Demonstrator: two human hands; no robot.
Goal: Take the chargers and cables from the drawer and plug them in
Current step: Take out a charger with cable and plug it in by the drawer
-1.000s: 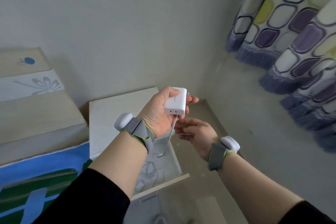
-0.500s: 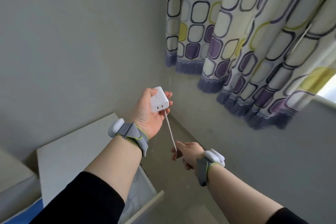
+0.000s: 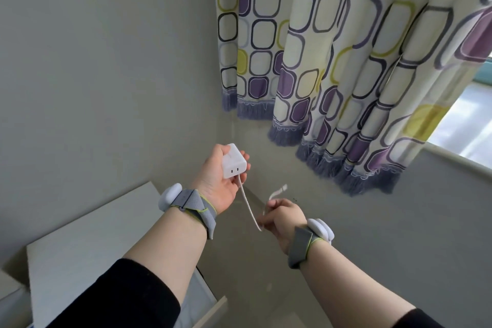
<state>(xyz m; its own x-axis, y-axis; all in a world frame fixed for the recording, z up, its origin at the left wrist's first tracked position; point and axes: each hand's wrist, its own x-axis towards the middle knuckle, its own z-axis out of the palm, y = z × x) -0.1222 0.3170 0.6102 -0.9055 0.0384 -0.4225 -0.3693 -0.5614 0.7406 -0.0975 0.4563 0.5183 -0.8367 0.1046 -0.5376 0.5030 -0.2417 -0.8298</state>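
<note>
Head view: facing a wall corner below a patterned curtain [image 3: 346, 61].
Charger [image 3: 233, 161]: white, square, two ports; gripped in left hand [image 3: 218, 181], fingers curled round.
Cable [image 3: 250, 210]: thin, white, plugged in; pinched by right hand [image 3: 285, 218].
Drawer [image 3: 205, 303]: open, bottom-left.

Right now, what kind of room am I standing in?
Probably a bedroom or other room at home: a patterned curtain hangs by a window, and a pale cabinet with an open drawer stands against the plain wall.
</note>
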